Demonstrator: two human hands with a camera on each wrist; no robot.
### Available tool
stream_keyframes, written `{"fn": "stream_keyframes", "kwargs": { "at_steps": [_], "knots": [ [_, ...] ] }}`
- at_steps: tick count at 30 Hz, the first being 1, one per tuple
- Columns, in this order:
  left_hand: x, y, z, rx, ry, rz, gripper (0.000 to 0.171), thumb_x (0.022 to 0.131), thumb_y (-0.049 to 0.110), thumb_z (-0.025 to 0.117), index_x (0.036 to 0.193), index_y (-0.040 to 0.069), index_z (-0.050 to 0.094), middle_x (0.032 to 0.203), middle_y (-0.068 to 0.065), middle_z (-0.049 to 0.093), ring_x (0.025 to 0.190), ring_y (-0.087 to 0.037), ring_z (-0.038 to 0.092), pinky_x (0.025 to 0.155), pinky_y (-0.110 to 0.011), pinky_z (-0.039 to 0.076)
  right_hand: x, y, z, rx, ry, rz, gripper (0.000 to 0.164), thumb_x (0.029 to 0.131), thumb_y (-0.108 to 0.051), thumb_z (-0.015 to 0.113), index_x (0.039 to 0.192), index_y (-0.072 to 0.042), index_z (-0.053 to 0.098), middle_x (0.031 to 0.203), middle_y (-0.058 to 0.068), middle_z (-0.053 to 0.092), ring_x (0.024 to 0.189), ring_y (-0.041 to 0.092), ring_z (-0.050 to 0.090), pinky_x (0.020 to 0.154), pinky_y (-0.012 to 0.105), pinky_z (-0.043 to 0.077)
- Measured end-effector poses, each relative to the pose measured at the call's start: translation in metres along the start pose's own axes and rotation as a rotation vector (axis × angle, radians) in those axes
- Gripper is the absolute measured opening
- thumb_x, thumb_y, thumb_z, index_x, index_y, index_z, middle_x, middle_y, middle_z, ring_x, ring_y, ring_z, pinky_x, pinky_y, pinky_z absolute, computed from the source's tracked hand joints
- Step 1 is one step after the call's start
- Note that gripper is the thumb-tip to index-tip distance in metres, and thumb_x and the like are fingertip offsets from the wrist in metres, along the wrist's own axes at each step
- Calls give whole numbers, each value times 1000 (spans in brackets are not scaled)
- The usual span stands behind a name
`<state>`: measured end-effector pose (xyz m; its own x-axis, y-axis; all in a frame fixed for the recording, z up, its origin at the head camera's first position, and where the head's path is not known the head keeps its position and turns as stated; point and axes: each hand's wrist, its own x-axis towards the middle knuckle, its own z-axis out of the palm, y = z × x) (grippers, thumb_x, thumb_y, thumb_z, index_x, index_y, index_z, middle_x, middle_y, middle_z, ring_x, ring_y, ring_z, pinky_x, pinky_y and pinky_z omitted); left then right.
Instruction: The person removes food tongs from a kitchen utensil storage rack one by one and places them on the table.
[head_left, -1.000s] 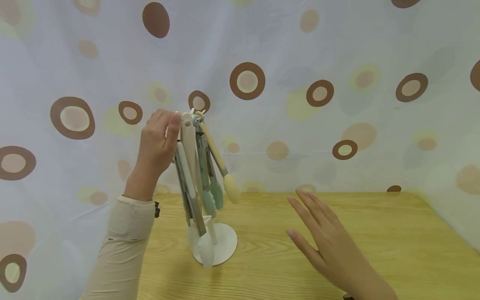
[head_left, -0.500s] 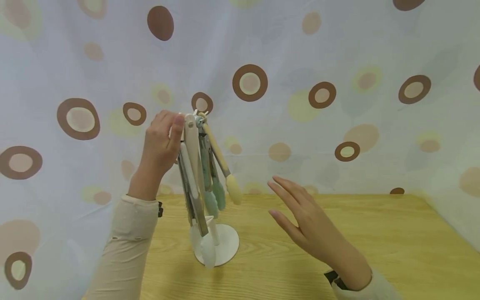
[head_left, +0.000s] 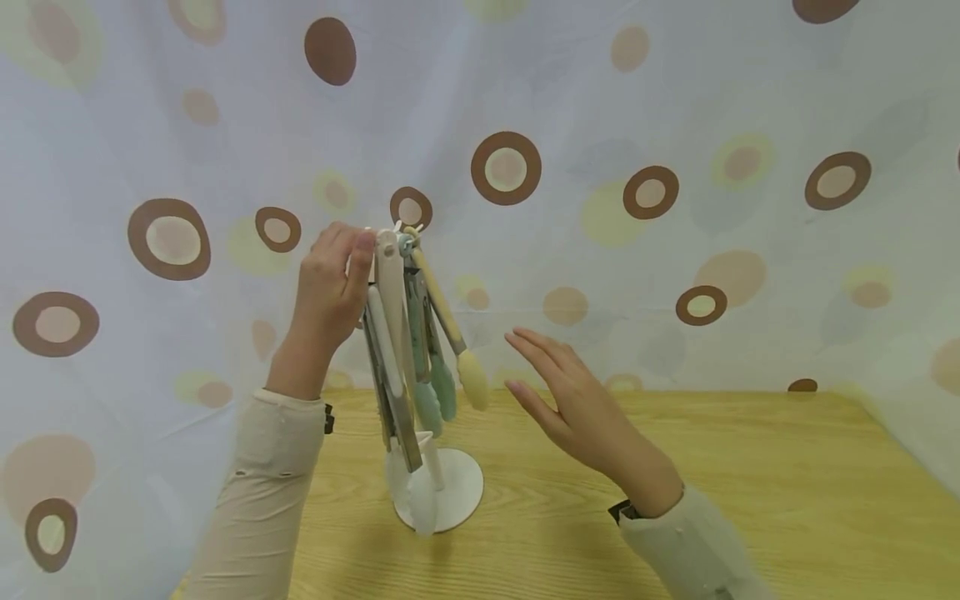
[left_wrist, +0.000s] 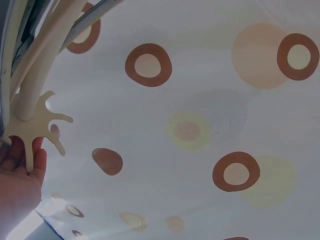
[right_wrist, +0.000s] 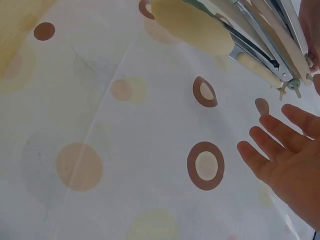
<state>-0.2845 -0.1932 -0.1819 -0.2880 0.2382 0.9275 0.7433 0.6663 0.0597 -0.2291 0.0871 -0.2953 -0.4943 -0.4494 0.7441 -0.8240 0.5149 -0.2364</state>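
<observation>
1. Clock directions run from the stand's base in the head view. Nearest are the pale sleeves (head_left: 258, 492), the left at 9 o'clock, the right between 3 and 4.
2. The right hand (head_left: 581, 408), at 2 o'clock, holds nothing: its fingers reach out nearly straight, thumb spread wide from them, near the yellow tongs but apart.
3. The left hand (head_left: 333, 275), at 11 o'clock, grips the top end of the white tongs (head_left: 406, 429) with bent fingers; the exact contact is partly hidden.
4. Those tongs hang tilted, their pale tips at 8 o'clock, low in front of the base.
5. The white stand (head_left: 467, 492) rests upright on the desk (head_left: 720, 500), hooks at its top.
6. Toward 12 o'clock hang beige tongs (head_left: 391, 292), blue-green tongs (head_left: 427, 408) and, slanting outward, yellow tongs (head_left: 472, 379).
7. Farthest, a pale cloth (head_left: 570, 83) with brown rings and dots spans the back.
</observation>
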Motion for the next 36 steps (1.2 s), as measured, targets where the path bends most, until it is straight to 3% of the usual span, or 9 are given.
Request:
{"fn": "stream_keyframes", "kwargs": {
  "at_steps": [15, 24, 36],
  "knots": [
    [-3, -1, 1, -3, 12, -16, 62, 103, 45, 30, 92, -7, 62, 90, -22, 58, 88, -38, 54, 81, -49, 41, 36, 11, 20, 136, -89, 108, 51, 102, -27, 48, 147, -7, 35, 148, 14, 38, 137, 30, 33, 109, 49, 29],
    [-1, -2, 1, -1, 4, -6, 67, 104, 48, 25, 95, -8, 61, 90, -22, 59, 88, -37, 54, 80, -49, 42, 54, 21, 37, 232, -66, 66, 46, 103, -22, 47, 145, -5, 39, 146, 14, 41, 137, 27, 35, 111, 44, 28],
    [-1, -1, 1, -5, 4, -16, 65, 104, 47, 25, 94, -7, 61, 90, -22, 58, 88, -37, 53, 80, -49, 42, 71, 23, 55, 351, -82, 112, 44, 104, -19, 42, 145, -3, 39, 145, 16, 42, 136, 31, 37, 109, 48, 30]
  ]
}}
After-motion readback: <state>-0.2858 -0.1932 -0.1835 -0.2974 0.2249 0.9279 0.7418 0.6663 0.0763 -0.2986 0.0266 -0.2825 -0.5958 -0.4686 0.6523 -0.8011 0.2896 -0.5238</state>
